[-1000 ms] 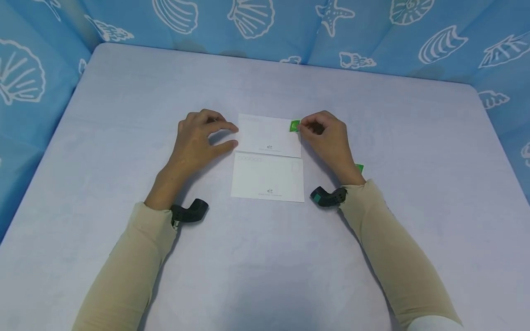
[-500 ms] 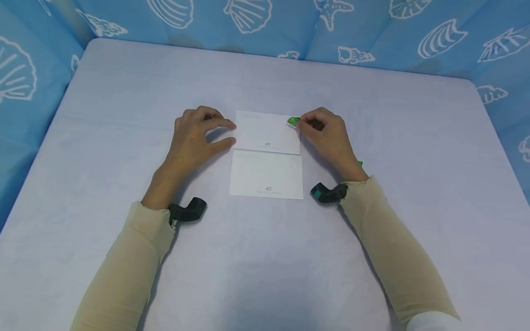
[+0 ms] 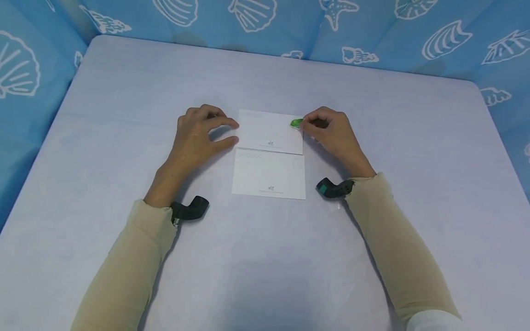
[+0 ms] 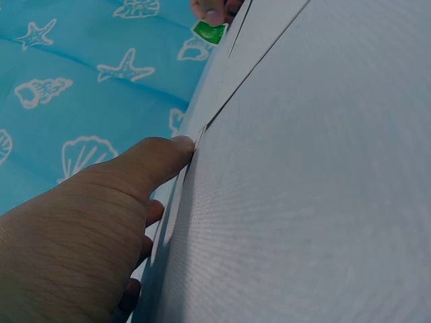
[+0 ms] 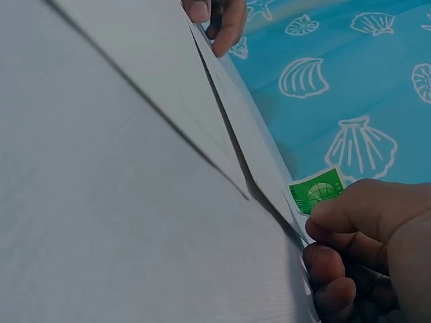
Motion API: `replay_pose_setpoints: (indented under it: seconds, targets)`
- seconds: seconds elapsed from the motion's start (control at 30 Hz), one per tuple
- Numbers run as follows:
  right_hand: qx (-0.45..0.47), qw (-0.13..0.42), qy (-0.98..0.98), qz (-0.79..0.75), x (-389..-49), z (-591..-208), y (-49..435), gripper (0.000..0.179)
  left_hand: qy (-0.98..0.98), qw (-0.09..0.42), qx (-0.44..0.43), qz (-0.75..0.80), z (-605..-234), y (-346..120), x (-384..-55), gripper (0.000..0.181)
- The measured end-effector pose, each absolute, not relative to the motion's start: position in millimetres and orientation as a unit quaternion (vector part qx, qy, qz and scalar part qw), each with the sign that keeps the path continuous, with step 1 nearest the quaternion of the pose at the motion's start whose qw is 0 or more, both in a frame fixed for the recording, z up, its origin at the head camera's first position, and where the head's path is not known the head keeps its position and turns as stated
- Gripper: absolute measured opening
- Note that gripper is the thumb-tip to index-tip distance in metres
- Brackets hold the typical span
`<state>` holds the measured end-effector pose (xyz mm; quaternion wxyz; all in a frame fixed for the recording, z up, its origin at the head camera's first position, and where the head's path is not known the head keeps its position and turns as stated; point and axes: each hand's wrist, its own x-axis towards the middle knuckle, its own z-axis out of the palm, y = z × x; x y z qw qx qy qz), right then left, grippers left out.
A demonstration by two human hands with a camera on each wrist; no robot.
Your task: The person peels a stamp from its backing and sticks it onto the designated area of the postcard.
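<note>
Between thumb and index finger, my right hand (image 3: 331,133) pinches a small green stamp (image 3: 296,123) over the top right corner of the upper white postcard (image 3: 267,126). The right wrist view shows the stamp (image 5: 316,190) tilted up, with a globe-like print and white border. My left hand (image 3: 196,133) has its index fingertip and thumb at the left edge of that postcard, fingers extended and holding nothing. Directly below lies a second white postcard (image 3: 269,174), with faint boxes along its top and a small printed emblem. Whether the stamp touches the upper postcard cannot be told.
A pale cloth covers the table (image 3: 265,248). A blue curtain (image 3: 290,23) with white shells hangs behind and at the sides. Black wrist cameras stick out from the left cuff (image 3: 191,209) and right cuff (image 3: 333,188). A faint clear scrap (image 3: 334,206) lies near the right one.
The stamp, flatter at the corner before, is now tilted up in my right fingers. My right wrist has shifted slightly right, hiding a second green stamp. My left hand stays at the postcard's edge.
</note>
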<state>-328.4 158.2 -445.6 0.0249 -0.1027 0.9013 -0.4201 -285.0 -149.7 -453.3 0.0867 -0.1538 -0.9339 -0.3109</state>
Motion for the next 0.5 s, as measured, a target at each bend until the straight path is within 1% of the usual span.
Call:
replay_pose_setpoints:
  seconds: [0.17,0.5]
  targets:
    - [-0.115,0.024,0.906,-0.407,-328.6,-443.5,158.2,0.016,-0.933,0.090,-0.158,-0.310,-454.0,-149.3,-284.8,0.026]
    - [-0.137,-0.012,0.916,-0.378,-329.7,-445.2,155.4,0.010,-0.929,0.098,-0.167,-0.315,-455.4,-149.7,-285.1,0.026]
